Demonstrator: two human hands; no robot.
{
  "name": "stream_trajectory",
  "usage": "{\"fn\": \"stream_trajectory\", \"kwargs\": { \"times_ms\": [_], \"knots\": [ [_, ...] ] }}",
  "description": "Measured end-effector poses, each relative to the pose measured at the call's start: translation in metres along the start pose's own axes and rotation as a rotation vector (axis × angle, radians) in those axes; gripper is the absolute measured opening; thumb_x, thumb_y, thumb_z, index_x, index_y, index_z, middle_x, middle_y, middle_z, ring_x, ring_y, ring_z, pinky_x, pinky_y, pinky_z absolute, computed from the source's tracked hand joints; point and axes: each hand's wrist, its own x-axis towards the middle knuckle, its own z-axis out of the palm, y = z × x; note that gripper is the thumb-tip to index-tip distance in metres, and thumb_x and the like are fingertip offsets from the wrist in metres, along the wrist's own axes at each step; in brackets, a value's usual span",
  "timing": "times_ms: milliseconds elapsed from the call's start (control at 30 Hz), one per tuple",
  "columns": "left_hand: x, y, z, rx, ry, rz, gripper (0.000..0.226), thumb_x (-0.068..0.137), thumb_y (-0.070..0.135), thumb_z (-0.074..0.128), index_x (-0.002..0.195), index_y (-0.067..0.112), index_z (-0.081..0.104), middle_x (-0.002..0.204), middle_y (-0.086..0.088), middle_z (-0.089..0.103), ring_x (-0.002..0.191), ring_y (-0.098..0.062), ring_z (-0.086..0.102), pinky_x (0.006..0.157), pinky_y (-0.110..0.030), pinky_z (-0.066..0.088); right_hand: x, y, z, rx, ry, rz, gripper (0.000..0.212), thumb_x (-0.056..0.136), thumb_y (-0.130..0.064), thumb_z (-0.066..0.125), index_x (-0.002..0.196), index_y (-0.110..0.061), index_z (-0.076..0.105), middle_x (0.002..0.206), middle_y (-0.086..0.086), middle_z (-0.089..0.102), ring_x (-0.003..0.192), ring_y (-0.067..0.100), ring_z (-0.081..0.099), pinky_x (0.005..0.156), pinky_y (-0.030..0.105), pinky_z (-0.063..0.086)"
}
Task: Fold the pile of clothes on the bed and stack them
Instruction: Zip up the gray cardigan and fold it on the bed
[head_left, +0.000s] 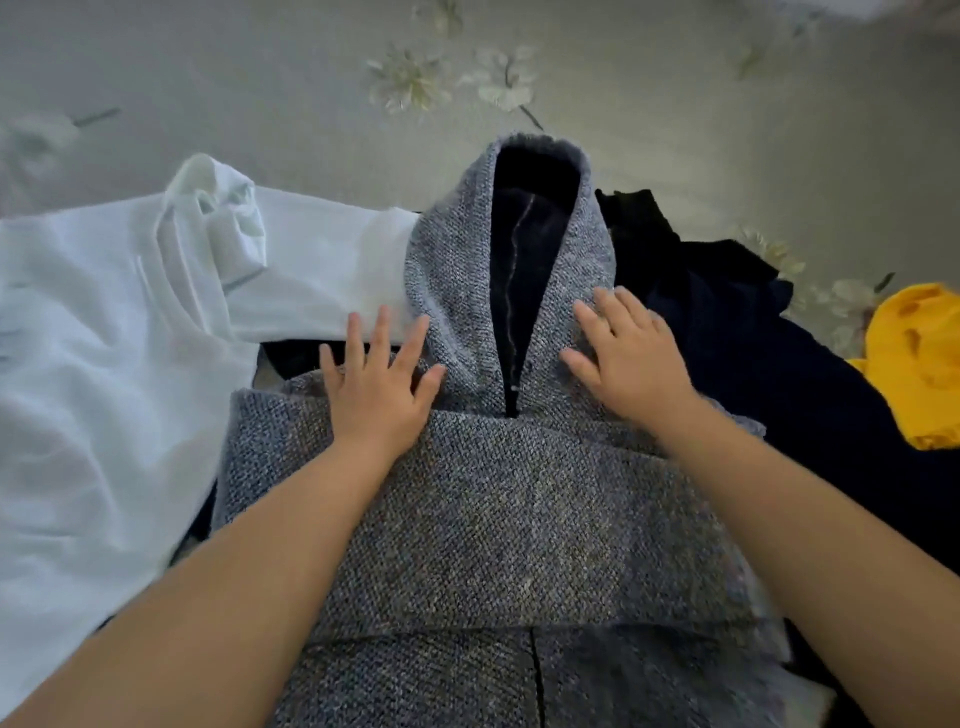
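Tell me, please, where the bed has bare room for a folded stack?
Bare bedspread lies beyond the white top and the hoodie, up to the far edge. The near side is crowded: dark clothes and a yellow garment fill the right.

Open floral bedspread (260, 78) is seen beyond the hood of the grey hoodie (493, 509), where passage is unobstructed. To the left of the hoodie, the bed is covered by a white garment (104, 338), its sleeve touching the hood. To the right, the way is blocked by dark clothes (753, 353), with a yellow garment (919, 364) lying further right.
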Motion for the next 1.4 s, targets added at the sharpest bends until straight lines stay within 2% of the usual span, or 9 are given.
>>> {"fn": "stream_trajectory", "kwargs": {
  "times_ms": [200, 433, 667, 867, 1000, 1067, 1133, 1267, 1400],
  "knots": [
    [0.019, -0.031, 0.031, -0.085, 0.003, 0.108, 0.077, 0.063, 0.077, -0.025, 0.130, 0.043, -0.009, 0.144, 0.010, -0.020, 0.134, -0.011, -0.022, 0.108, -0.042, -0.017, 0.104, 0.014, -0.011, 0.392, 0.125, 0.356, 0.050, 0.100, -0.030, 0.033, 0.144, -0.010, 0.025, 0.150, 0.017, 0.023, 0.139, 0.028, 0.019, 0.109, 0.031, 0.018],
    [0.039, -0.029, 0.040, -0.090, -0.032, 0.077, 0.064, 0.069, 0.066, -0.006, 0.128, 0.045, -0.007, 0.139, 0.012, -0.024, 0.131, -0.008, -0.024, 0.103, -0.042, -0.014, 0.162, 0.023, 0.010, 0.784, 0.063, 0.603, 0.066, 0.093, -0.040, 0.049, 0.147, -0.022, 0.016, 0.148, 0.001, 0.032, 0.134, 0.018, 0.033, 0.109, 0.026, 0.028],
    [0.043, -0.029, 0.043, -0.086, -0.020, 0.052, 0.060, 0.072, 0.066, 0.000, 0.129, 0.046, 0.000, 0.141, 0.011, -0.017, 0.142, -0.017, -0.008, 0.103, -0.045, -0.008, 0.178, 0.011, 0.017, 0.313, -0.110, 0.602, 0.064, 0.086, -0.051, 0.053, 0.142, -0.036, 0.026, 0.135, 0.009, 0.045, 0.129, 0.031, 0.030, 0.101, 0.044, 0.025],
    [0.043, -0.028, 0.043, -0.094, 0.021, 0.076, 0.073, 0.076, 0.074, -0.003, 0.137, 0.039, 0.018, 0.144, 0.005, -0.004, 0.141, -0.019, 0.003, 0.104, -0.046, 0.001, 0.145, -0.005, -0.007, 0.080, 0.327, 0.301, 0.040, 0.077, -0.039, 0.067, 0.110, -0.017, 0.064, 0.105, 0.011, 0.059, 0.116, 0.033, 0.043, 0.101, 0.048, 0.013],
    [0.044, -0.029, 0.039, -0.189, 0.056, 0.089, 0.072, 0.074, 0.067, 0.004, 0.140, 0.037, 0.008, 0.148, 0.003, -0.013, 0.137, -0.010, -0.015, 0.109, -0.050, 0.000, 0.104, -0.014, -0.033, 0.055, 0.698, -0.059, 0.028, 0.066, -0.031, 0.071, 0.079, -0.006, 0.067, 0.068, 0.013, 0.056, 0.069, 0.032, 0.058, 0.079, 0.038, 0.040],
    [0.031, -0.029, 0.033, -0.314, 0.196, 0.145, 0.064, 0.087, 0.059, 0.018, 0.141, 0.027, 0.033, 0.150, -0.017, 0.015, 0.139, -0.023, 0.007, 0.105, -0.060, 0.016, 0.071, -0.023, -0.043, 0.090, 0.686, -0.197, 0.026, 0.067, -0.023, 0.075, 0.080, -0.002, 0.065, 0.066, 0.015, 0.054, 0.064, 0.028, 0.053, 0.062, 0.036, 0.047],
    [0.007, -0.029, 0.028, -0.388, 0.342, 0.229, 0.052, 0.095, 0.054, 0.016, 0.138, 0.030, 0.031, 0.144, -0.026, 0.026, 0.132, -0.031, 0.015, 0.107, -0.051, 0.018, 0.032, -0.032, -0.042, 0.106, 0.661, -0.328, 0.036, 0.073, -0.035, 0.070, 0.084, -0.002, 0.060, 0.068, 0.014, 0.052, 0.069, 0.024, 0.043, 0.061, 0.034, 0.041],
    [-0.045, -0.025, 0.004, -0.471, 0.537, 0.419, 0.052, 0.096, 0.054, 0.012, 0.145, 0.040, -0.001, 0.154, 0.014, -0.004, 0.142, -0.010, -0.002, 0.116, -0.028, 0.001, -0.053, -0.054, -0.025, 0.062, 0.496, -0.546, 0.057, 0.086, -0.063, 0.035, 0.101, -0.010, 0.048, 0.083, 0.008, 0.040, 0.074, 0.021, 0.035, 0.069, 0.032, 0.031],
    [-0.090, -0.020, -0.021, -0.406, 0.554, 0.540, 0.052, 0.096, 0.054, 0.012, 0.144, 0.041, -0.003, 0.153, 0.011, 0.006, 0.141, -0.004, -0.006, 0.116, -0.027, -0.001, -0.136, -0.068, -0.010, 0.003, 0.384, -0.674, 0.049, 0.089, -0.055, 0.034, 0.110, -0.013, 0.049, 0.090, 0.004, 0.034, 0.084, 0.022, 0.038, 0.082, 0.037, 0.033]
  ]
}}
